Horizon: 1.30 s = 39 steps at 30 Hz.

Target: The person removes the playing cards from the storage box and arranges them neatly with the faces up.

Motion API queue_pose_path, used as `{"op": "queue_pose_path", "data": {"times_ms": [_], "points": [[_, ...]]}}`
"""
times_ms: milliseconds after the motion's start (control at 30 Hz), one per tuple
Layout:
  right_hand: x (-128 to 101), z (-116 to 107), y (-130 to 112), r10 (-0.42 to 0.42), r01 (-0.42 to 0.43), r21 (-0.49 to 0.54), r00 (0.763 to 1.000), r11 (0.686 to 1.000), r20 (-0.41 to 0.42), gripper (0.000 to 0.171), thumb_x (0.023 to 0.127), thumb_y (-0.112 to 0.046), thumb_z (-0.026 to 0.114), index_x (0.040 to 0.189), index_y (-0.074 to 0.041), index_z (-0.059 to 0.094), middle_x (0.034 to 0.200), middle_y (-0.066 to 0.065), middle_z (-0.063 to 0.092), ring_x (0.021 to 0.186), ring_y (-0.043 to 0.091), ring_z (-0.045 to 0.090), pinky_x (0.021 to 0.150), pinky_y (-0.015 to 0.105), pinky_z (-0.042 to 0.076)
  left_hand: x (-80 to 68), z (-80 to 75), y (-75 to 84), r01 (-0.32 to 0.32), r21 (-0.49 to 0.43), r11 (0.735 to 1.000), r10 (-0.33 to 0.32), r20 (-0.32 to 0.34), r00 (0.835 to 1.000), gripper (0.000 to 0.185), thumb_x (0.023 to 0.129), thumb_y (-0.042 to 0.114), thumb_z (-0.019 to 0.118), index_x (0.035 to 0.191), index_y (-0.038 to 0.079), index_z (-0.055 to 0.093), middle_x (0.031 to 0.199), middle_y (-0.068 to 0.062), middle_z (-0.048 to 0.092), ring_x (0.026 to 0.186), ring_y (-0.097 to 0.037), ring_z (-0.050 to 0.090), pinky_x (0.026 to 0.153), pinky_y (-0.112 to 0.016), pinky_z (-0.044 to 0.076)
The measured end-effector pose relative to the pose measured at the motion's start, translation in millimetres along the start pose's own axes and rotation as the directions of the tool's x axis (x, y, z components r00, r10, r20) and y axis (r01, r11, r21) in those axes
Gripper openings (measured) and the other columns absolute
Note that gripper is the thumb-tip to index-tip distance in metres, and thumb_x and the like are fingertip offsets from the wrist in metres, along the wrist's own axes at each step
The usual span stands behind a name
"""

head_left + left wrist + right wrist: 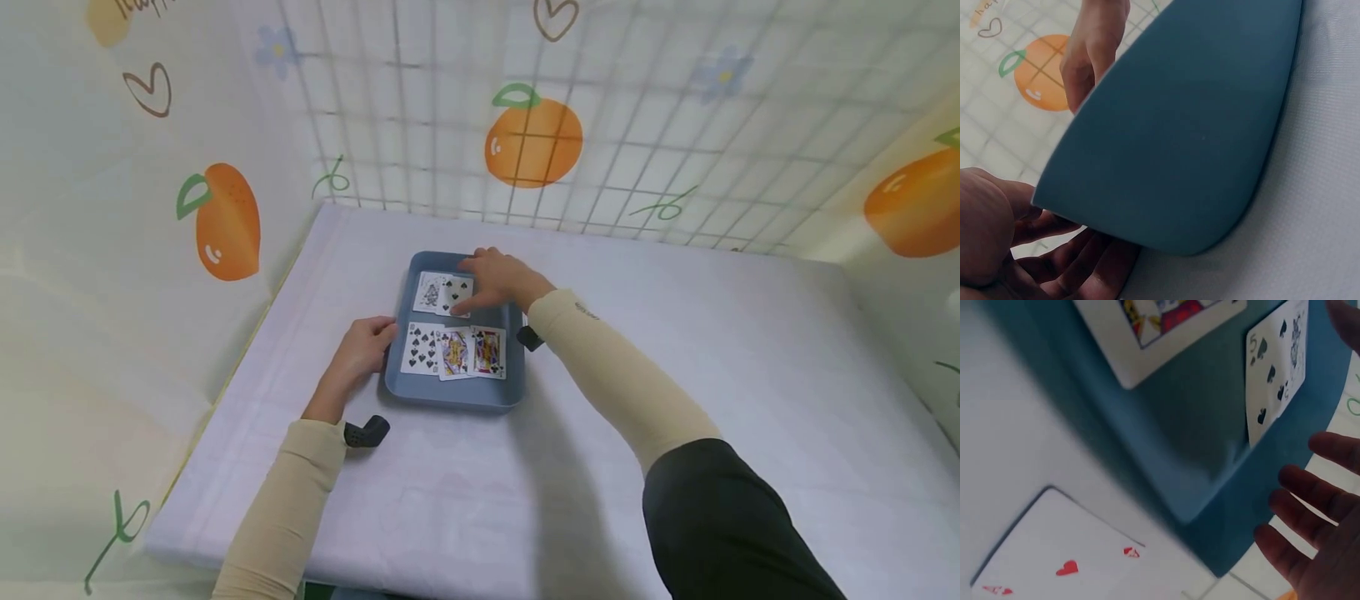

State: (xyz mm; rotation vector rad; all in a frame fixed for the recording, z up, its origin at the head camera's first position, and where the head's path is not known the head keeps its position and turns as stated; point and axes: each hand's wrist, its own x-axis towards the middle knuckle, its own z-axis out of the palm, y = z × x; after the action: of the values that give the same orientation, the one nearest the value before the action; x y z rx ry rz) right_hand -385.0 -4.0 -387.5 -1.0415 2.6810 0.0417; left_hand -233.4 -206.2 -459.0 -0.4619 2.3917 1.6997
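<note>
Five cards lie in the blue tray on the white cloth: a nine of spades and two face cards in the near row, another card and the five of spades behind. My right hand rests relaxed on that five, fingers loosely spread. My left hand grips the tray's left rim. An ace of hearts lies outside the tray, beside my right wrist.
</note>
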Motion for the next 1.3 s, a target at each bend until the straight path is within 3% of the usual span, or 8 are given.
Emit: {"op": "queue_pose_path", "data": {"times_ms": [933, 1300], "points": [[32, 21, -4, -0.028, 0.028, 0.000, 1.000, 1.000, 0.004, 0.096, 0.075, -0.070, 0.071, 0.147, -0.012, 0.047, 0.145, 0.015, 0.045, 0.131, 0.033, 0.041, 0.108, 0.051, 0.036, 1.8, -3.9, -3.8, -0.035, 0.048, 0.998, 0.035, -0.014, 0.999, 0.044, 0.105, 0.025, 0.049, 0.144, 0.004, 0.049, 0.130, -0.016, 0.060, 0.105, -0.026, 0.060, 0.079, -0.036, 0.055], [38, 23, -6, 0.016, -0.017, 0.022, 0.999, 1.000, 0.032, 0.097, 0.073, -0.068, 0.074, 0.147, -0.013, 0.046, 0.141, 0.015, 0.046, 0.127, 0.033, 0.043, 0.104, 0.052, 0.039, 3.0, -5.0, -6.1, -0.045, 0.040, 0.998, 0.045, -0.020, 0.999, 0.043, 0.105, 0.025, 0.050, 0.143, 0.004, 0.051, 0.128, -0.015, 0.061, 0.103, -0.026, 0.061, 0.078, -0.036, 0.056]]}}
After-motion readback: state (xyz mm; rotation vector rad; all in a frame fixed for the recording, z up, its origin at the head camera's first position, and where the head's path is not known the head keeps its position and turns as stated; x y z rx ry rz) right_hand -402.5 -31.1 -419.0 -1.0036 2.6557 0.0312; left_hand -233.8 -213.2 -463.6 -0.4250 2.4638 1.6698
